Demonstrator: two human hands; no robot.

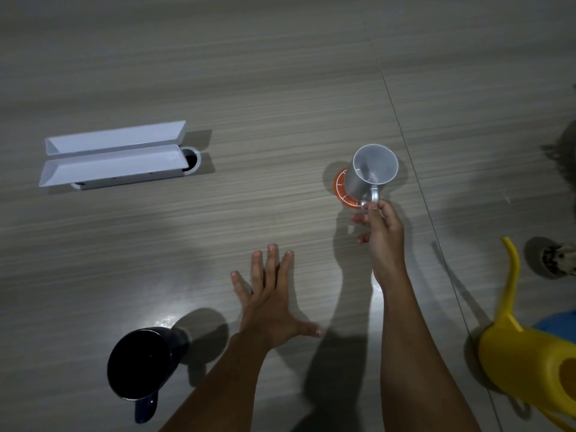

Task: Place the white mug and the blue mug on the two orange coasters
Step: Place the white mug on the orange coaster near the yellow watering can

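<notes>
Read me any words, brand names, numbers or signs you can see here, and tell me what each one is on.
None can be read.
White mug: plain, no print.
Blue mug: no visible marking.
Orange coaster: white lines only, no letters.
White tray: a faint mark near its right end, too blurred to read.
Yellow watering can: no label.

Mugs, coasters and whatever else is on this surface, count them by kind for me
Mugs: 2, white mug, blue mug
Orange coasters visible: 1
White open case: 1
Yellow watering can: 1
Total: 5

Glossy wood-grain table [218,73] catches the light. White mug [372,176] looks smooth (plastic, seemingly); yellow watering can [523,366] matt plastic.
</notes>
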